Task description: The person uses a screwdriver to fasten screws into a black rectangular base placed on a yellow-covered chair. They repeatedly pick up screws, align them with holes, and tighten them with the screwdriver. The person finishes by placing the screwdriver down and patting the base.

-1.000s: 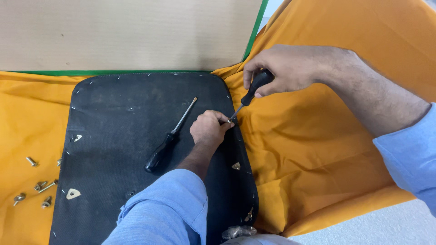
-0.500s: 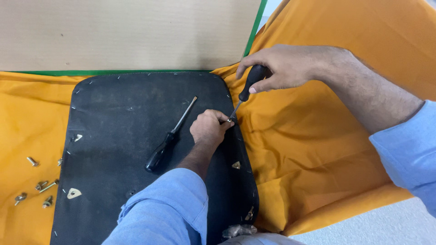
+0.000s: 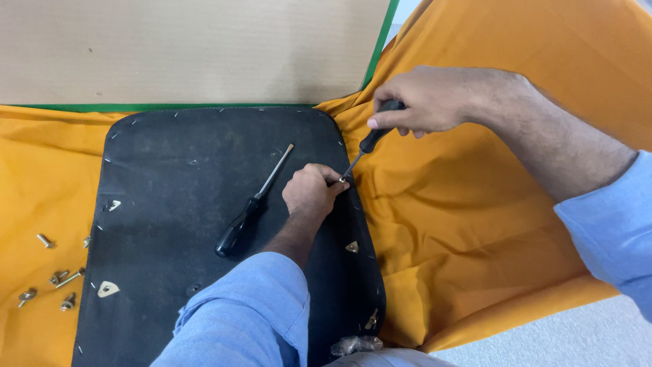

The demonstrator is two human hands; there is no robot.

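Observation:
A black padded panel (image 3: 176,177) with staples along its edge lies on an orange cloth (image 3: 475,224). My right hand (image 3: 424,102) grips the black handle of a screwdriver (image 3: 370,141), whose tip meets the panel's right edge. My left hand (image 3: 311,191) rests on the panel with its fingers pinched at that tip; what it pinches is too small to make out. A second black-handled screwdriver (image 3: 250,205) lies loose on the panel just left of my left hand.
Several loose bolts and screws (image 3: 58,275) lie on the cloth at the left. Small metal brackets (image 3: 107,289) sit on the panel. A cardboard sheet with a green edge (image 3: 183,47) lies beyond the panel. Grey floor (image 3: 584,340) shows at bottom right.
My right hand has shifted its grip on the screwdriver handle, turning slightly. My left hand and the loose screwdriver have stayed in place.

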